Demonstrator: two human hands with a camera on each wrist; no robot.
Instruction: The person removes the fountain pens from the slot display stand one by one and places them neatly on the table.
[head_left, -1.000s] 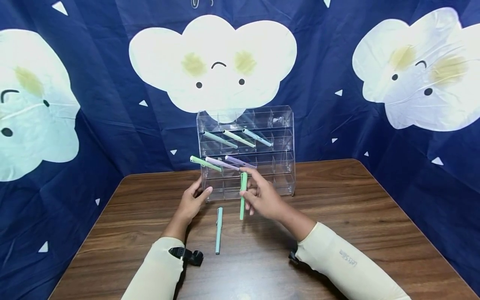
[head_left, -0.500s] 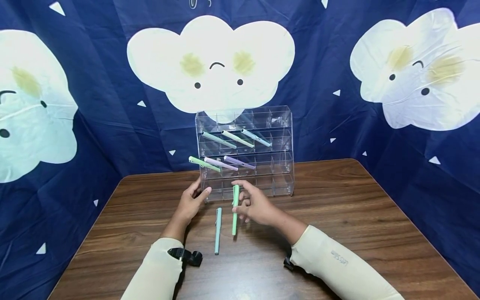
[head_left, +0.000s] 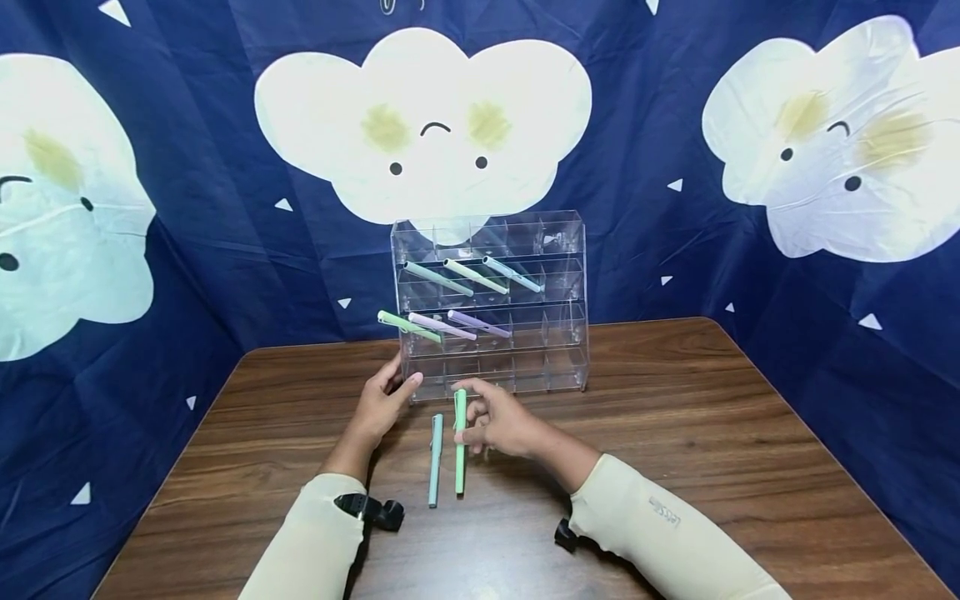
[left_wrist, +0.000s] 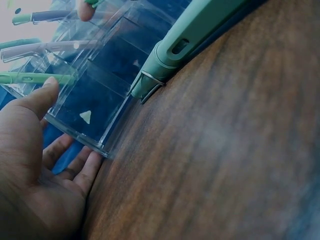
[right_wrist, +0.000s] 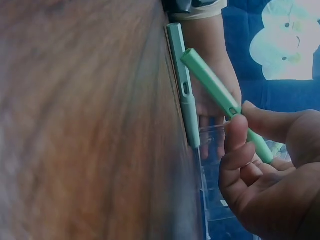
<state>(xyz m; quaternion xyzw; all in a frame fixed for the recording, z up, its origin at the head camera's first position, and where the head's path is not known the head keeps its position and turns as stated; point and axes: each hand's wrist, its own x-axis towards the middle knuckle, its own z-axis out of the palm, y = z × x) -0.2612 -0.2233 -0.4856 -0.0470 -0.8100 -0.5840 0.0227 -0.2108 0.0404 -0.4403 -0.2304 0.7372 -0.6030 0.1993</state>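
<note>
My right hand (head_left: 501, 423) pinches a light green pen (head_left: 460, 467) between thumb and fingers, its clip end towards the rack. In the right wrist view this pen (right_wrist: 207, 77) is raised off the tabletop, tilted across a teal pen (right_wrist: 189, 120). That teal pen (head_left: 435, 471) lies on the table just left of it. My left hand (head_left: 381, 408) rests at the lower left side of a clear acrylic pen rack (head_left: 566, 367). In the left wrist view its fingers (left_wrist: 89, 172) lie nearly straight at the side panel, with the thumb raised by the front.
Three pens, one of them pale blue (head_left: 513, 274), lean in an upper tier of the rack. Below them are a green pen (head_left: 408, 326), a lilac one (head_left: 442, 327) and a purple one (head_left: 480, 323). A blue cloud-printed curtain (head_left: 637, 275) surrounds the wooden table (head_left: 675, 433).
My right hand has brought the green pen down and left, away from the rack's front, to beside the teal pen. My left hand stays at the rack's side.
</note>
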